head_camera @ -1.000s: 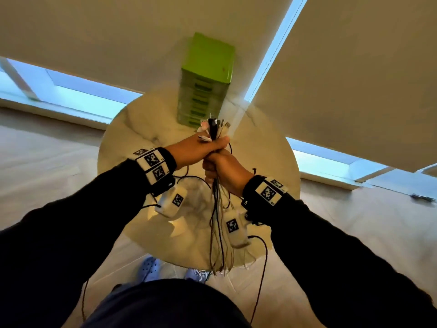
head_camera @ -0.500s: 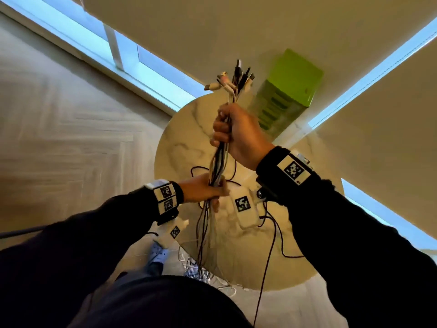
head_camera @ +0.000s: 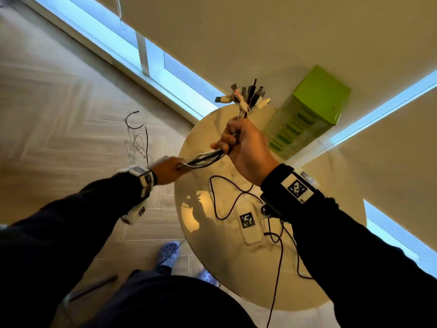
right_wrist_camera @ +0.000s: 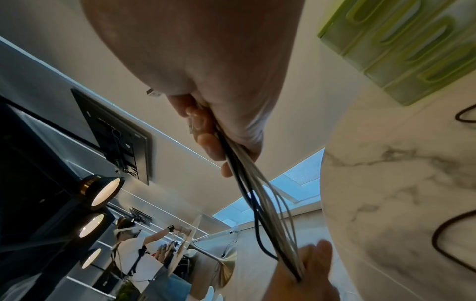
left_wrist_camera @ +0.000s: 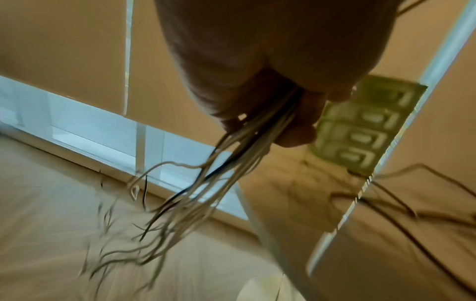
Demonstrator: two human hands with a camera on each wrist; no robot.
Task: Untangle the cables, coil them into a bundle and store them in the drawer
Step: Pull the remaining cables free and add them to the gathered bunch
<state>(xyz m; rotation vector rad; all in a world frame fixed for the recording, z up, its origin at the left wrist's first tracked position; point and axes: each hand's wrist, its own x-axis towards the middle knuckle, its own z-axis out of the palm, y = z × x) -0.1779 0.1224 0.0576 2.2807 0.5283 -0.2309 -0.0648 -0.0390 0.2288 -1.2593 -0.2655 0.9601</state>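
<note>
My right hand (head_camera: 233, 140) grips a bundle of white and black cables (head_camera: 203, 159) just below their plugs (head_camera: 246, 97), held up above the round marble table (head_camera: 236, 275). The left hand (head_camera: 169, 170), blurred, is closed round the same bundle lower down, left of the table edge. Past it the loose cable ends (head_camera: 137, 138) fly out over the floor. In the left wrist view the strands (left_wrist_camera: 206, 193) fan out from my curled fingers (left_wrist_camera: 296, 130). The right wrist view shows the cables (right_wrist_camera: 260, 203) running from my right hand (right_wrist_camera: 211, 142) to the left hand (right_wrist_camera: 309, 270). The green drawer unit (head_camera: 305, 114) stands at the table's far side.
A thin dark cord (head_camera: 227, 197) from the wrist gear lies looped on the table. Wood floor (head_camera: 59, 114) spreads to the left, with windows and blinds behind. My slippered feet (head_camera: 168, 254) are beside the table. Another person (right_wrist_camera: 134, 256) works at a table in the distance.
My left hand has slid down the bundle and swung out left, drawing it taut sideways. The loose ends have whipped up over the floor. The right hand keeps hold near the plugs.
</note>
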